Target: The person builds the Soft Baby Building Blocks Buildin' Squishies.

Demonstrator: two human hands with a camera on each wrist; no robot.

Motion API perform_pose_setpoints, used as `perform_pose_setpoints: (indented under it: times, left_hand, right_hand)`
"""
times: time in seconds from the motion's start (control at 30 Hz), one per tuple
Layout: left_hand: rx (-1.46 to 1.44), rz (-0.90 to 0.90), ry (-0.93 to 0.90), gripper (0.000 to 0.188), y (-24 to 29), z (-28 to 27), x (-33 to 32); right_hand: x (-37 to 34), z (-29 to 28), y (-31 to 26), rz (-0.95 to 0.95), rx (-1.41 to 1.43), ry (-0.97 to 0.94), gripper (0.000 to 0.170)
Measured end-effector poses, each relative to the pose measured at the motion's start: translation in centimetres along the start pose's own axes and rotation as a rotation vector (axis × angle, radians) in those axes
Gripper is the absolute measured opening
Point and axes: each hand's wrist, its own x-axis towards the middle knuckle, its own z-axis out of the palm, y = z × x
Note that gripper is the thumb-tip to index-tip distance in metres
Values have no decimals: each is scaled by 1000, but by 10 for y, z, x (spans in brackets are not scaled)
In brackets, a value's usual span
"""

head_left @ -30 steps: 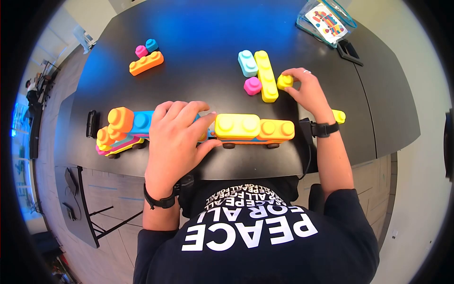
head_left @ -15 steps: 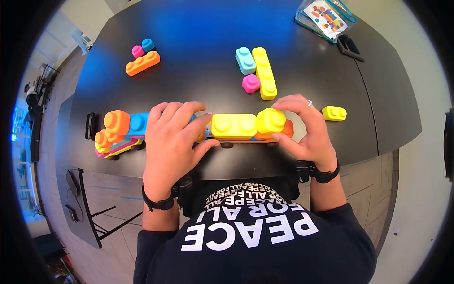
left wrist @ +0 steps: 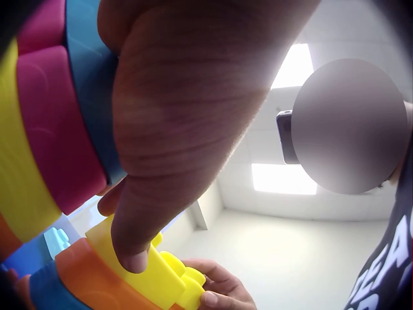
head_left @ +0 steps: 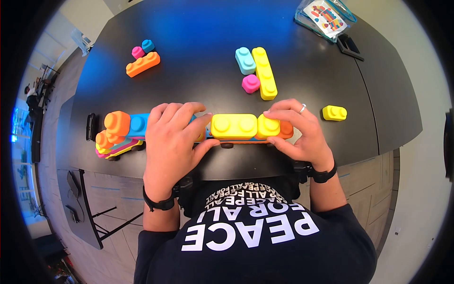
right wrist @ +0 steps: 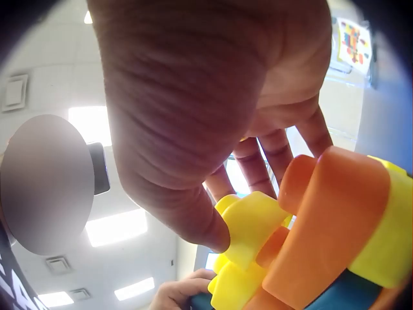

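A toy train of soft building blocks runs across the table's near side. My left hand [head_left: 172,135] grips its middle from above, covering part of a blue block [head_left: 138,124]; the thumb reaches beside a two-stud yellow block [head_left: 234,127]. At the train's right end, my right hand [head_left: 305,132] pinches a small one-stud yellow block [head_left: 269,126] between thumb and fingers. That small block sits over an orange block [head_left: 286,128], against the two-stud yellow one. In the right wrist view an orange stud [right wrist: 274,247] shows below the small block [right wrist: 255,223].
Farther back lie a long yellow block [head_left: 265,73], a light blue block [head_left: 245,60] and a pink block [head_left: 250,84]. An orange block [head_left: 143,64] with two small blocks is at back left. A yellow block [head_left: 334,113] lies right; a clear bag [head_left: 324,20] stands beyond.
My right hand has brought the small yellow block from beside the long yellow one to the train's right end, then moved it slightly left and down. The left hand stays on the train.
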Motion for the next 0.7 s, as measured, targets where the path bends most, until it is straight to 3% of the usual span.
perform_pose_setpoints:
  times: [0.7]
  left_hand:
    - [5,-5,-5,53,0,1,0]
  right_hand:
    - [-7,17,8,195,62,-33,59]
